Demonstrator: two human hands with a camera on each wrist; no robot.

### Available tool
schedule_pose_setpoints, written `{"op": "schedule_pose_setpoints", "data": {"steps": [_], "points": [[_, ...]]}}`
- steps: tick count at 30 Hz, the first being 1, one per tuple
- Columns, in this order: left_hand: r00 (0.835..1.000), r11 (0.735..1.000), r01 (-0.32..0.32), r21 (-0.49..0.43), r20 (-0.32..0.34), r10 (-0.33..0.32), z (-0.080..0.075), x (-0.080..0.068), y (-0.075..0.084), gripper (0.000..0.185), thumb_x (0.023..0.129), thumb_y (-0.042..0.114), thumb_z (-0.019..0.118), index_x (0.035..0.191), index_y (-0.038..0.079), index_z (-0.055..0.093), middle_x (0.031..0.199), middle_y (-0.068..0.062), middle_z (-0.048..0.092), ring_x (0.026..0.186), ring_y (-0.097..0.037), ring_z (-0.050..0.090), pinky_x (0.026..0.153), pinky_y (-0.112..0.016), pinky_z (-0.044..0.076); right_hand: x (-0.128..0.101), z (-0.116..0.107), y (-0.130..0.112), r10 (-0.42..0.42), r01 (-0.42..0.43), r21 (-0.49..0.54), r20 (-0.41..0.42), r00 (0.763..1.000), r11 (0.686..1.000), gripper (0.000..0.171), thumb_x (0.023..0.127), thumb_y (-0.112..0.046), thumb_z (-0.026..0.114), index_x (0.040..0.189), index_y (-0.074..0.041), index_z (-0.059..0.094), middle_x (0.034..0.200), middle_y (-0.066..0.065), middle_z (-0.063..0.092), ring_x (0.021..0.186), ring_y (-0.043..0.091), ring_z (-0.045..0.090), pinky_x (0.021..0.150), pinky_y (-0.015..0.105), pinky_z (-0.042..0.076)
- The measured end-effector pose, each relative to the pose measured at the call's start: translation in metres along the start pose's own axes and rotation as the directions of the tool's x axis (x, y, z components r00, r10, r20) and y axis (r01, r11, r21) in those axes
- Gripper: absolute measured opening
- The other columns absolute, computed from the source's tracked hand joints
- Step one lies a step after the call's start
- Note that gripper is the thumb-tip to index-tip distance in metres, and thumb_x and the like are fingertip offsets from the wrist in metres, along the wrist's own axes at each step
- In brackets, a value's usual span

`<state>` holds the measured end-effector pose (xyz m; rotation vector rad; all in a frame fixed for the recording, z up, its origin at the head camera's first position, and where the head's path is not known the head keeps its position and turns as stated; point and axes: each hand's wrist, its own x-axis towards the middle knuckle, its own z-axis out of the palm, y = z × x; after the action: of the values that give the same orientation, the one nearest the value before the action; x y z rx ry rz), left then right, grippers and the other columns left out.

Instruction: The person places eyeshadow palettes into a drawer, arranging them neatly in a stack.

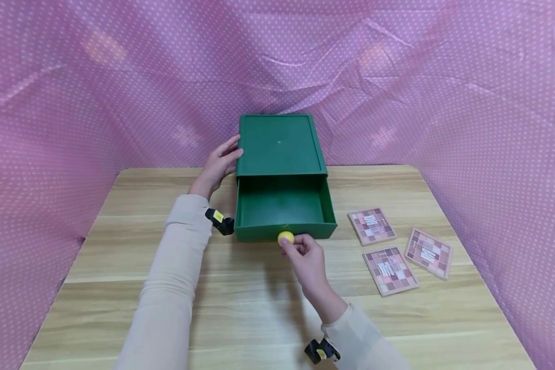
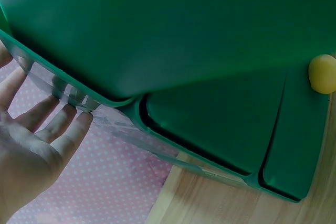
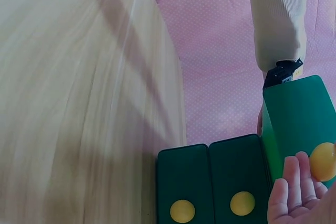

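Pinching a yellow knob (image 1: pixel 285 237) between thumb and fingers, the right hand is (image 1: pixel 311 259) at the front of the top drawer (image 1: pixel 259 234), which stands pulled out of a green cabinet (image 1: pixel 279 144) near the far edge of the table (image 1: pixel 134 246). The left hand (image 1: pixel 219 164) has its fingers spread, the tips touching the cabinet's left side. Two lower drawers (image 3: pixel 184 179), each with its own yellow knob, sit pushed in. Three flat palettes (image 1: pixel 390 271) lie on the table to the right, before a pink dotted cloth (image 1: pixel 490 103).
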<state>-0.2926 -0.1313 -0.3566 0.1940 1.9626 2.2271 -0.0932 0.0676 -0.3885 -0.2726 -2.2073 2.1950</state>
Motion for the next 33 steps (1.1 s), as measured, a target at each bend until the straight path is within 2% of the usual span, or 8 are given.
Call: {"op": "schedule_pose_setpoints", "data": {"steps": [7, 17, 27, 33], "points": [[1.0, 1.0, 0.006, -0.005, -0.008, -0.006, 0.0, 0.0, 0.0, 0.05, 0.087, 0.017, 0.053, 0.134, 0.017, 0.035, 0.136, -0.006, 0.029, 0.113, -0.023, 0.04, 0.088, -0.035, 0.039, -0.007, -0.001, 0.002, 0.004, -0.004, -0.016, 0.011, 1.0, 1.0, 0.027, 0.081, -0.021, 0.061, 0.089, 0.004, 0.052, 0.079, 0.011, 0.059, 0.075, 0.021, 0.058, 0.072, 0.028, 0.048], [1.0, 1.0, 0.012, 0.002, -0.023, -0.012, 0.001, 0.0, 0.0, 0.049, 0.087, 0.018, 0.053, 0.133, 0.018, 0.036, 0.135, -0.006, 0.03, 0.113, -0.023, 0.04, 0.087, -0.033, 0.039, -0.017, -0.003, 0.006, -0.01, 0.01, -0.015, 0.009, 1.0, 1.0, 0.024, 0.081, -0.017, 0.062, 0.087, 0.004, 0.052, 0.076, 0.011, 0.059, 0.076, 0.031, 0.057, 0.071, 0.035, 0.048], [1.0, 1.0, 0.012, -0.003, -0.021, -0.012, 0.002, -0.001, 0.0, 0.049, 0.087, 0.018, 0.053, 0.133, 0.019, 0.036, 0.135, -0.006, 0.03, 0.113, -0.022, 0.04, 0.089, -0.035, 0.037, -0.025, -0.005, 0.011, -0.007, 0.007, 0.008, 0.021, 1.0, 1.0, 0.025, 0.081, -0.016, 0.062, 0.089, 0.005, 0.051, 0.078, 0.013, 0.058, 0.071, 0.019, 0.058, 0.069, 0.029, 0.049], [1.0, 1.0, 0.013, -0.014, -0.022, -0.013, 0.002, -0.002, 0.0, 0.049, 0.087, 0.018, 0.053, 0.133, 0.019, 0.036, 0.135, -0.006, 0.03, 0.113, -0.023, 0.04, 0.091, -0.038, 0.035, -0.028, -0.007, 0.013, -0.006, 0.005, 0.014, 0.038, 0.999, 1.0, 0.025, 0.081, -0.016, 0.061, 0.091, 0.004, 0.051, 0.081, 0.017, 0.058, 0.072, 0.019, 0.057, 0.07, 0.03, 0.049]]}}
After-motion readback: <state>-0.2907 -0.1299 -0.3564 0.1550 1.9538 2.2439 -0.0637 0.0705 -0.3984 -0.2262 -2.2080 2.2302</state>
